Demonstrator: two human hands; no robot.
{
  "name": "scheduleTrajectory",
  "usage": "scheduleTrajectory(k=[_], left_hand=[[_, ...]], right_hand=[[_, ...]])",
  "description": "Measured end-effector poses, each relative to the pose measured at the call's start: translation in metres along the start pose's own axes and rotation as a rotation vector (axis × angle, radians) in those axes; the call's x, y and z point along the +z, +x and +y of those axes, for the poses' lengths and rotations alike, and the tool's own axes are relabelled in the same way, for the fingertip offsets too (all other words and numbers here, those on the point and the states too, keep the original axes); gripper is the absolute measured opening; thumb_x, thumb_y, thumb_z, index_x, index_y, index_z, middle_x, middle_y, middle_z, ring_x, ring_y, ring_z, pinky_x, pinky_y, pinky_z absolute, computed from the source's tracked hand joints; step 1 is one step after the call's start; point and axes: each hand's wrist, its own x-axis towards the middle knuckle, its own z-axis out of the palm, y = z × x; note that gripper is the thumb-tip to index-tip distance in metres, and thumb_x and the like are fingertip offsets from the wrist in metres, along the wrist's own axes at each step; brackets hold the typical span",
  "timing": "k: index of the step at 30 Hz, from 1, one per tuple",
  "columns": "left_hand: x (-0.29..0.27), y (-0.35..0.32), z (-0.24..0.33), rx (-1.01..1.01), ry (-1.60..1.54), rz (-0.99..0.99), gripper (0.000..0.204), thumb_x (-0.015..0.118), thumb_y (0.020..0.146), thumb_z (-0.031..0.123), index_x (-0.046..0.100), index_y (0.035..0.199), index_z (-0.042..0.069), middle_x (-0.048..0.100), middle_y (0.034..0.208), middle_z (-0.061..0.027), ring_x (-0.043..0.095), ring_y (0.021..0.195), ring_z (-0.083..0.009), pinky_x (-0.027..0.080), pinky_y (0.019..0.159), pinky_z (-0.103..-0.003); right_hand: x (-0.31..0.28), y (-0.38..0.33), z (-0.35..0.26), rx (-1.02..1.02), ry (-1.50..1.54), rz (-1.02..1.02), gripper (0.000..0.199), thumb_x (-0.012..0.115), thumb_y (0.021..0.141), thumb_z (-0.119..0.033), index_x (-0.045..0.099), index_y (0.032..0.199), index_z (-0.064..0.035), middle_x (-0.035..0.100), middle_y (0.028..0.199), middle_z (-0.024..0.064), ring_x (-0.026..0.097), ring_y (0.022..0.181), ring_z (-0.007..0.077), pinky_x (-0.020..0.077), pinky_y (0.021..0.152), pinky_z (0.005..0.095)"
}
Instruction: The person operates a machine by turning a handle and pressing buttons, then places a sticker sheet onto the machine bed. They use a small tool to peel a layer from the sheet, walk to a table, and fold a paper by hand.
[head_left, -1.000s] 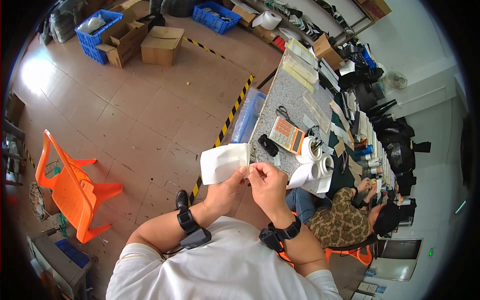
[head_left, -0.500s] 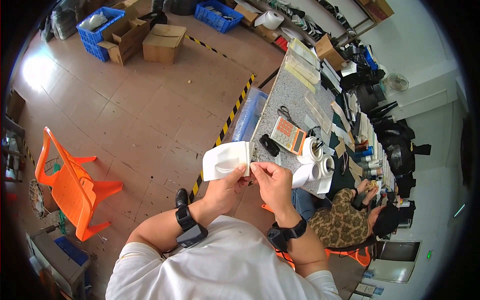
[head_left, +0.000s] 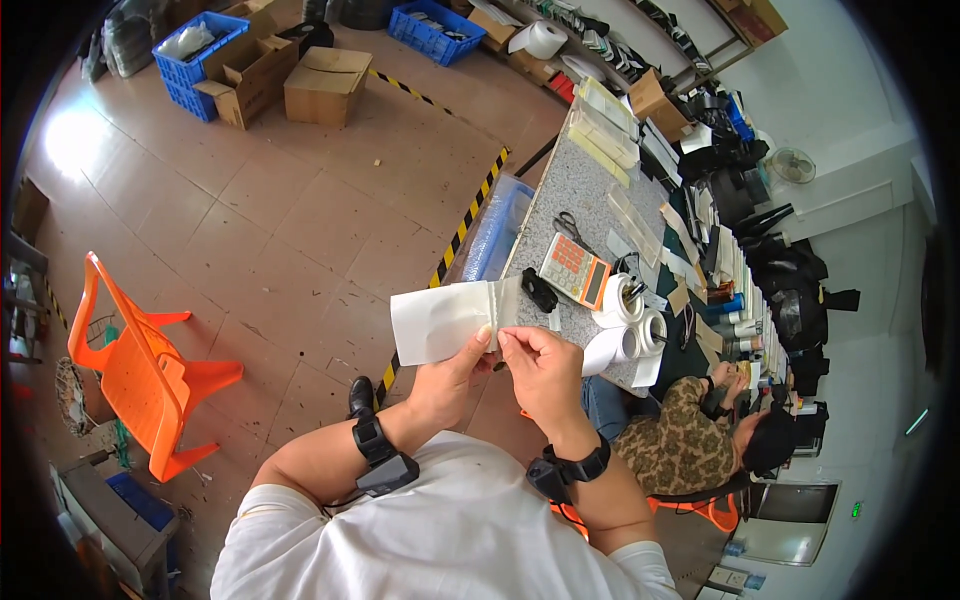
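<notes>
In front of my chest, a white sheet (head_left: 435, 324) that looks like paper is held up between both hands. It lies fairly flat, with a ridge or fold running down near its right end. My left hand (head_left: 448, 380) pinches the lower edge, its thumb pressed on the front. With thumb and bent fingers, my right hand (head_left: 545, 362) grips the lower right corner beside the fold. The fingers behind the sheet are hidden. Both hands are closed and nearly touching.
To the right stands a speckled table (head_left: 560, 200) with a calculator (head_left: 575, 270), scissors (head_left: 570, 225), a black object (head_left: 540, 290) and white label rolls (head_left: 615, 345). A co-worker in a camouflage top (head_left: 675, 435) sits beyond. An orange chair (head_left: 145, 375) stands left; cartons (head_left: 325, 88) lie farther off.
The sheet was bulged and looked folded smaller; now it is spread flatter and reaches farther left. A ridge shows near its right end. Both hands keep nearly the same place.
</notes>
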Motion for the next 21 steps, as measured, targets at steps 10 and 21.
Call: scheduleTrajectory(k=[10,21], left_hand=[[0.002,0.000,-0.003,0.047,-0.019,0.003,0.023,0.071,0.106,0.026,0.070,0.118,0.007,0.072,0.104,-0.0019,0.067,0.090,-0.0114,0.055,0.079,-0.029],[-0.001,0.003,-0.006,0.013,-0.146,-0.042,0.025,0.066,0.108,0.016,0.064,0.132,0.009,0.071,0.115,-0.0035,0.067,0.099,-0.0137,0.056,0.086,-0.032]], right_hand=[[0.006,0.001,0.000,0.112,0.042,-0.043,0.015,0.074,0.100,-0.008,0.077,0.102,0.0065,0.078,0.082,0.0080,0.070,0.073,0.0090,0.0564,0.067,0.0263],[0.006,0.000,0.006,0.168,0.080,-0.029,0.017,0.074,0.100,-0.010,0.078,0.105,0.0057,0.079,0.085,0.0073,0.071,0.076,0.0090,0.0585,0.070,0.0261]])
